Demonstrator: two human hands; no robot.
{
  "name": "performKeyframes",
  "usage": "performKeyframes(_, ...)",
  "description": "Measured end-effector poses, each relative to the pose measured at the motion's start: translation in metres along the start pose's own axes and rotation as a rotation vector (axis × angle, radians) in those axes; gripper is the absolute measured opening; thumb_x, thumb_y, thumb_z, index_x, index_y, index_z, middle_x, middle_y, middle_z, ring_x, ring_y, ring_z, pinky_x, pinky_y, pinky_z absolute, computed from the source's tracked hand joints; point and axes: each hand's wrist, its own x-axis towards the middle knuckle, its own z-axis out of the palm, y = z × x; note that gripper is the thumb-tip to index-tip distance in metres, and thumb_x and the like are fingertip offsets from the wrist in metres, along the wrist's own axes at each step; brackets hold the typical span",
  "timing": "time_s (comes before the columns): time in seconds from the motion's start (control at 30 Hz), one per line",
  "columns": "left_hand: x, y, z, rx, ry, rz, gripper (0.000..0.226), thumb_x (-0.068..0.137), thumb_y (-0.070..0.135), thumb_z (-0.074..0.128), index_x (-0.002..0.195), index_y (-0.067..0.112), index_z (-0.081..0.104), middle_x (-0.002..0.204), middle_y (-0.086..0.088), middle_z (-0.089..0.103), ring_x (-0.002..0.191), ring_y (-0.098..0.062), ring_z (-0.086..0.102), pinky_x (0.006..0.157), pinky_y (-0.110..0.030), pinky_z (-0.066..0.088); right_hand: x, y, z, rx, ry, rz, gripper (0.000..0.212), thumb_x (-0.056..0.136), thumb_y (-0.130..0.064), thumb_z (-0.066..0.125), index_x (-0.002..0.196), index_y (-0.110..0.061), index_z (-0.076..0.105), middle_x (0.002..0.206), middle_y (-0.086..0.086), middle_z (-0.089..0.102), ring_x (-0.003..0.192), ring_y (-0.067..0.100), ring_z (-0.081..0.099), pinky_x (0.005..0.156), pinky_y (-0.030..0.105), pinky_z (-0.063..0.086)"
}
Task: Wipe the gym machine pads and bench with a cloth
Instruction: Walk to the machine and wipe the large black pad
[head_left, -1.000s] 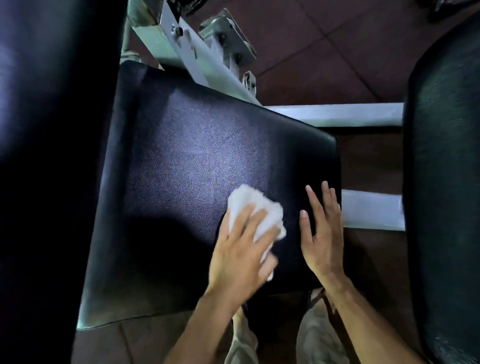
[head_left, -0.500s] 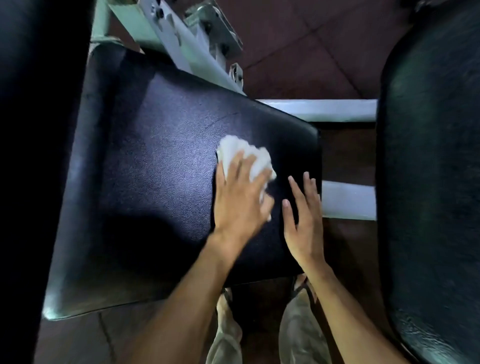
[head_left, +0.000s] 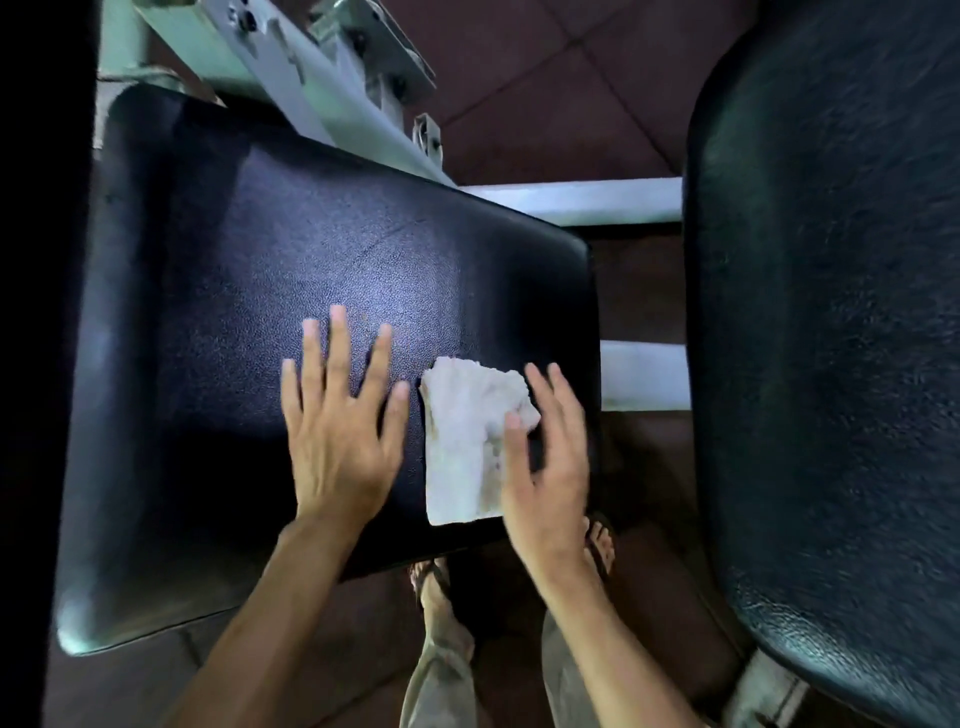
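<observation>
A black padded bench seat (head_left: 249, 260) fills the middle of the view. A folded white cloth (head_left: 460, 452) lies flat on its near right part. My left hand (head_left: 340, 431) rests palm down on the seat just left of the cloth, fingers spread, holding nothing. My right hand (head_left: 550, 467) is at the cloth's right edge, blurred; its thumb lies on the cloth's upper right corner and its fingers are extended beside it.
Another black pad (head_left: 831, 338) stands close on the right, and a dark pad (head_left: 36, 312) runs down the left edge. A pale metal frame (head_left: 322, 67) rises behind the seat, with white crossbars (head_left: 571, 200) to its right. My sandalled feet (head_left: 436, 587) stand on the brown tiled floor.
My left hand let go of the cloth and moved left, now flat on the seat. The cloth lies spread out nearer the front edge. My right hand shifted onto the cloth's right edge.
</observation>
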Motion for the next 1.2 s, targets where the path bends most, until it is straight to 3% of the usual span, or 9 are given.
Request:
performKeyframes(0.17, 0.004, 0.002, 0.009, 0.128, -0.074, -0.085, 0.06, 0.101, 0.047, 0.022, 0.157, 0.03, 0.01, 0.168, -0.008, -0.004, 0.155, -0.028, -0.004, 0.126, -0.051, 0.005, -0.016, -0.009, 0.049, -0.376, -0.029, -0.085, 0.051, 0.101, -0.051, 0.04, 0.146, -0.028, 0.049, 0.16, 0.004, 0.037, 0.154, 0.027, 0.02, 0.122, 0.05, 0.025)
performKeyframes(0.33, 0.002, 0.004, 0.009, 0.135, -0.052, -0.094, 0.06, 0.101, 0.046, 0.026, 0.157, 0.029, 0.014, 0.167, -0.009, 0.0, 0.155, -0.029, -0.001, 0.125, -0.051, 0.006, -0.031, 0.019, 0.041, -0.482, 0.013, -0.114, 0.058, 0.099, -0.06, 0.041, 0.145, -0.026, 0.049, 0.155, 0.006, 0.044, 0.151, 0.03, 0.028, 0.122, 0.045, 0.027)
performKeyframes(0.47, 0.001, 0.006, 0.008, 0.149, -0.045, -0.096, 0.059, 0.101, 0.044, 0.029, 0.157, 0.027, 0.018, 0.167, -0.01, 0.002, 0.155, -0.03, 0.002, 0.125, -0.051, 0.007, -0.027, 0.045, 0.017, -0.462, 0.09, -0.017, 0.056, 0.094, -0.051, 0.052, 0.143, -0.023, 0.049, 0.153, 0.008, 0.043, 0.145, 0.034, 0.036, 0.118, 0.051, 0.031)
performKeyframes(0.63, 0.003, 0.009, 0.012, 0.169, -0.039, -0.108, 0.061, 0.1, 0.043, 0.031, 0.157, 0.027, 0.017, 0.167, -0.01, 0.001, 0.155, -0.031, 0.002, 0.124, -0.053, 0.008, 0.1, 0.034, 0.02, -0.277, 0.29, 0.211, 0.053, 0.095, -0.049, 0.048, 0.136, -0.018, 0.058, 0.139, 0.013, 0.057, 0.134, 0.033, 0.048, 0.112, 0.036, 0.033)
performKeyframes(0.73, 0.004, 0.009, 0.015, 0.169, -0.03, -0.123, 0.062, 0.099, 0.044, 0.032, 0.157, 0.028, 0.015, 0.167, -0.009, 0.001, 0.155, -0.03, 0.002, 0.125, -0.052, 0.007, 0.197, 0.003, 0.052, -0.357, 0.32, 0.055, 0.049, 0.089, -0.053, 0.054, 0.115, -0.015, 0.071, 0.105, 0.013, 0.071, 0.102, 0.037, 0.063, 0.096, 0.045, 0.047)
performKeyframes(0.87, 0.005, 0.011, 0.015, 0.157, -0.03, -0.127, 0.063, 0.099, 0.044, 0.032, 0.157, 0.029, 0.014, 0.167, -0.008, 0.001, 0.155, -0.029, 0.002, 0.125, -0.052, 0.007, 0.172, -0.025, 0.089, -0.448, 0.084, -0.224, 0.054, 0.087, -0.049, 0.055, 0.13, -0.016, 0.064, 0.129, 0.015, 0.064, 0.126, 0.041, 0.055, 0.109, 0.051, 0.041)
performKeyframes(1.0, 0.005, 0.009, 0.014, 0.141, -0.037, -0.135, 0.063, 0.098, 0.045, 0.032, 0.157, 0.03, 0.014, 0.168, -0.007, 0.001, 0.155, -0.028, 0.002, 0.125, -0.051, 0.008, 0.069, 0.019, 0.031, -0.423, -0.166, -0.452, 0.048, 0.092, -0.028, 0.061, 0.138, -0.014, 0.058, 0.146, 0.008, 0.051, 0.14, 0.034, 0.042, 0.118, 0.05, 0.033)
performKeyframes(1.1, 0.004, 0.01, 0.013, 0.137, -0.025, -0.127, 0.061, 0.099, 0.044, 0.032, 0.157, 0.029, 0.017, 0.168, -0.007, 0.002, 0.155, -0.028, 0.003, 0.125, -0.051, 0.008, 0.023, 0.042, -0.011, -0.342, -0.088, -0.322, 0.051, 0.086, -0.021, 0.069, 0.134, -0.031, 0.055, 0.142, -0.016, 0.045, 0.135, 0.012, 0.042, 0.114, 0.039, 0.037)
performKeyframes(1.2, 0.004, 0.01, 0.015, 0.151, -0.011, -0.119, 0.06, 0.1, 0.044, 0.033, 0.156, 0.028, 0.019, 0.167, -0.008, 0.004, 0.155, -0.029, 0.005, 0.124, -0.051, 0.009, 0.057, 0.049, -0.007, -0.374, 0.087, -0.085, 0.05, 0.089, -0.037, 0.058, 0.137, -0.025, 0.055, 0.144, 0.004, 0.052, 0.137, 0.029, 0.046, 0.116, 0.035, 0.033)
